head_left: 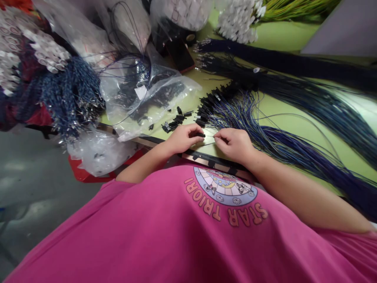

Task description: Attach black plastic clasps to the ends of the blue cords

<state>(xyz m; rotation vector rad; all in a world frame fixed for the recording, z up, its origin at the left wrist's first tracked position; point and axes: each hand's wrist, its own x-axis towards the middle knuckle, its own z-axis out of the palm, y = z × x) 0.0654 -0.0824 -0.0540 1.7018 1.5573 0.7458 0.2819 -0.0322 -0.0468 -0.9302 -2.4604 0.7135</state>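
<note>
Between the thumb and fingers of my left hand point(187, 138) is a small black connector housing point(200, 135). My right hand point(234, 143) pinches a thin dark wire point(209, 136) a short way to the right, its end pointing toward the housing. Whether the wire touches the housing is too small to tell. Several loose black connector housings point(176, 121) lie on the green table just beyond my left hand. Beyond my right hand rests a bundle of blue and black wires point(244, 112) with black housings point(210, 103) on their ends.
An opened clear plastic bag point(141, 102) lies left of the loose housings, near a dark phone point(180, 55). Long dark wire bundles point(294, 65) stretch across the right. Blue wires with white connectors point(70, 86) hang over the left edge. A red container point(88, 173) stands below.
</note>
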